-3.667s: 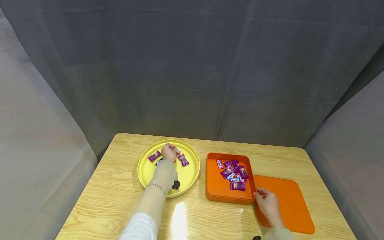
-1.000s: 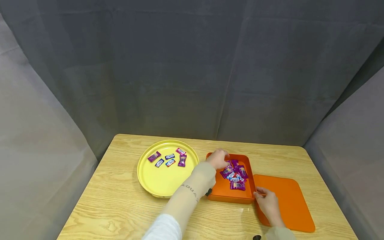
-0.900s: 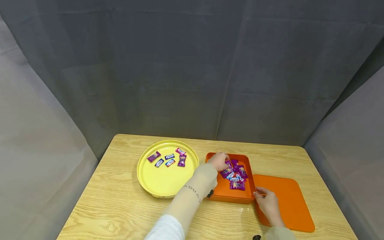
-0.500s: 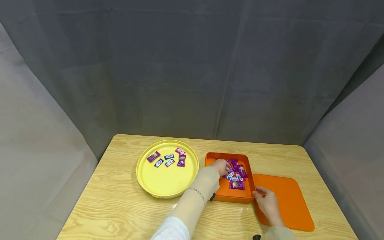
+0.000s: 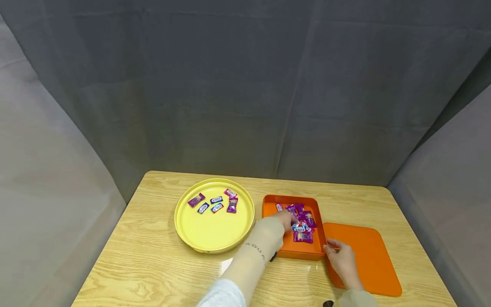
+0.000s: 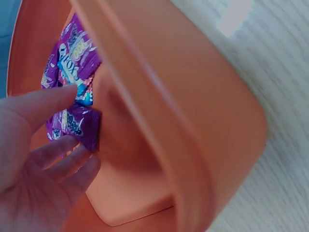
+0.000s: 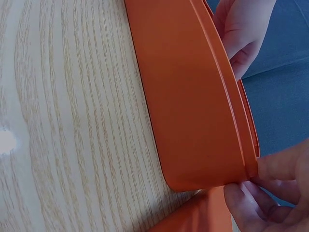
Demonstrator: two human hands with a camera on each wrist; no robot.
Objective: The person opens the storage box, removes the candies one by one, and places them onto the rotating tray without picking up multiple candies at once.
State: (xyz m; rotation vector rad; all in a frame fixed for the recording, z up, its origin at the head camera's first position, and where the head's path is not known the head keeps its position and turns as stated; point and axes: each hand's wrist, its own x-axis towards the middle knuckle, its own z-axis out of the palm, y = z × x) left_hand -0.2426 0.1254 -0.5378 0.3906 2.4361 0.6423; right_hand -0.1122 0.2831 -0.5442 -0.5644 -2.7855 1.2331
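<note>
My left hand (image 5: pixel 284 219) reaches into the square orange box (image 5: pixel 299 255), over a heap of wrapped candies (image 5: pixel 303 236), mostly purple with some blue-and-white and red ones. In the left wrist view its fingers (image 6: pixel 79 164) are apart and bent loosely; one fingertip is at a blue-wrapped candy (image 6: pixel 70 72), and below it lies a purple candy (image 6: pixel 84 125). No candy is plainly gripped. At the box's near right corner my right hand (image 5: pixel 344 262) pinches the rim between thumb and fingers, as the right wrist view also shows (image 7: pixel 285 188).
Left of the box stands a round yellow tray (image 5: pixel 207 238) holding several spaced-out candies. A flat orange lid (image 5: pixel 368 256) lies at the right, beside the box and partly under my right hand. Dark grey cloth (image 5: pixel 230 106) hangs behind the wooden table (image 5: pixel 126 256).
My left hand has gone from the yellow tray to the orange box, then nearer and rightward over the heap. A small pink candy at the box's left shows again. My right hand stays put.
</note>
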